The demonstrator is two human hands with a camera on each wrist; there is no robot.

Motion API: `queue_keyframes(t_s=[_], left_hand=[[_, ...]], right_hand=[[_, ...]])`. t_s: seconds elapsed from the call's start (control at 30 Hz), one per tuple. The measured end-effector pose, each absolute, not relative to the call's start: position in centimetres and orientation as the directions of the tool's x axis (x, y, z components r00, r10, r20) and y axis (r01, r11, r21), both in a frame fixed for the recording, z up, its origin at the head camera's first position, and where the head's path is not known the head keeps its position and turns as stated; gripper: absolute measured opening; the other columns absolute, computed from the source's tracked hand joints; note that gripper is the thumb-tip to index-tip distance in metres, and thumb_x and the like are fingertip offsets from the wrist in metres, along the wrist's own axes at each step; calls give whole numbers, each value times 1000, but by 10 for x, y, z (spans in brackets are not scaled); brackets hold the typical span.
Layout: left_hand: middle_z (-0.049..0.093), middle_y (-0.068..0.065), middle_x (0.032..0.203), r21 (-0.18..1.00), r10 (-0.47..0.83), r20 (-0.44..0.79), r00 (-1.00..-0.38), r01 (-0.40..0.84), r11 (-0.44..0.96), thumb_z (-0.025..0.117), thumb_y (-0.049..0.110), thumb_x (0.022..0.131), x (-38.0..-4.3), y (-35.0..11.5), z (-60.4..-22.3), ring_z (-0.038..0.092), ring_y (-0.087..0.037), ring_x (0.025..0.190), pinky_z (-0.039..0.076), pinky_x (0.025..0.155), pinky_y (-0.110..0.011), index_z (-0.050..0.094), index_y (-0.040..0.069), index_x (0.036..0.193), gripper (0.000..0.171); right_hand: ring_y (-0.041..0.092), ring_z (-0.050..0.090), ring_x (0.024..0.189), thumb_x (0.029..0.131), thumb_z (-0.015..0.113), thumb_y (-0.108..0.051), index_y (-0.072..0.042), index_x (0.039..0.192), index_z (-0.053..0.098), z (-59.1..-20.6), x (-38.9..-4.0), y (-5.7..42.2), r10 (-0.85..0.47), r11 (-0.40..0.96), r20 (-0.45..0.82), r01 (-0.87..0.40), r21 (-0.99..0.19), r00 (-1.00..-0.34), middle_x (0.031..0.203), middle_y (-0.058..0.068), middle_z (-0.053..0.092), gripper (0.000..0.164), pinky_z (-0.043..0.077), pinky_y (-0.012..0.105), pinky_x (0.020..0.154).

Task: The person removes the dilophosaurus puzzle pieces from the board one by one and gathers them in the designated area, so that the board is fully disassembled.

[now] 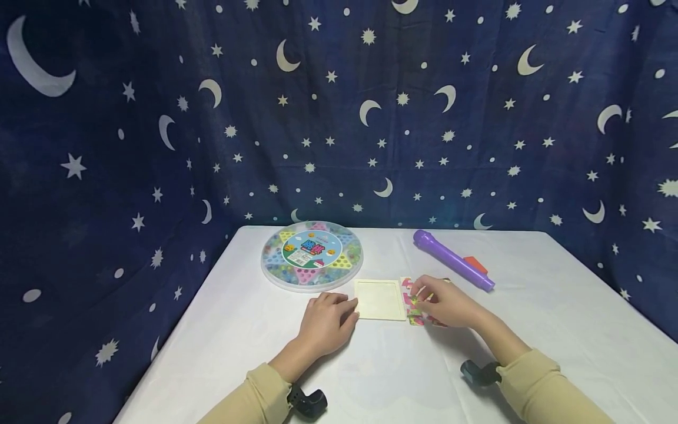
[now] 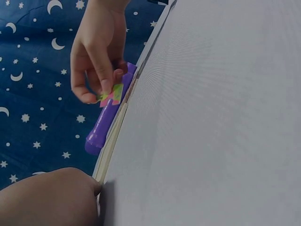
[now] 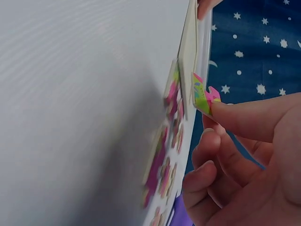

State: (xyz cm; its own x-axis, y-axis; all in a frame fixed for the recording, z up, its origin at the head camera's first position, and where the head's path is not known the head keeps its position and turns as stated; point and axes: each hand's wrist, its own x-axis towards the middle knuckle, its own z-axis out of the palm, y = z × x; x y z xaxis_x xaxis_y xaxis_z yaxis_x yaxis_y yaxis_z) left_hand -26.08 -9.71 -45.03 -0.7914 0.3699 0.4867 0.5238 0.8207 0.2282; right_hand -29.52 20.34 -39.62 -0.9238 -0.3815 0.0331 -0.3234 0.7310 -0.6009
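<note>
A cream puzzle tray (image 1: 379, 300) with a raised rim lies flat mid-table, its recess bare. My left hand (image 1: 328, 321) rests on the table with fingertips and thumb touching the tray's left edge. Just right of the tray, my right hand (image 1: 447, 301) pinches a small pink and green jigsaw piece (image 3: 201, 95) between thumb and finger. In the right wrist view this piece is held up off the table, tilted. Beneath and beside that hand lie several loose jigsaw pieces (image 3: 157, 165), pink and green with pale edges; the hand partly covers them in the head view.
Behind the tray, to the left, sits a round Chinese checkers board (image 1: 312, 256) in clear packaging. A purple toy microphone (image 1: 452, 259) lies at the back right, with a red-orange piece (image 1: 475, 264) against it. A dark starry curtain (image 1: 339, 147) hangs behind the white table.
</note>
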Motion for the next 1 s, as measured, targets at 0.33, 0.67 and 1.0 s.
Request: queue_keyframes(t_s=[0.33,0.67,1.0], left_hand=[[70,-6,122,235,362,500,-786,526,817,64,32,99,-262,-100,-452,60,-27,116,45,91,-49,75,17,125,32],[70,-7,123,231,369,495,-786,529,817,63,32,99,-262,-98,-449,60,-28,116,45,91,-49,75,17,126,33],[70,-6,122,232,366,495,-788,526,818,64,33,99,-261,-98,-448,61,-28,115,46,90,-48,76,17,125,32]], right_hand=[[21,59,81,93,73,-10,-14,108,62,-400,-291,221,-368,695,29,-296,-656,-929,97,4,62,19,53,35,68],[21,59,81,94,71,-8,-10,108,62,-395,-282,250,-360,712,37,-300,-635,-932,95,4,64,18,49,38,70],[22,60,87,94,72,-13,-10,111,64,-394,-273,282,-307,753,-40,-217,-621,-951,100,5,65,19,50,38,72]])
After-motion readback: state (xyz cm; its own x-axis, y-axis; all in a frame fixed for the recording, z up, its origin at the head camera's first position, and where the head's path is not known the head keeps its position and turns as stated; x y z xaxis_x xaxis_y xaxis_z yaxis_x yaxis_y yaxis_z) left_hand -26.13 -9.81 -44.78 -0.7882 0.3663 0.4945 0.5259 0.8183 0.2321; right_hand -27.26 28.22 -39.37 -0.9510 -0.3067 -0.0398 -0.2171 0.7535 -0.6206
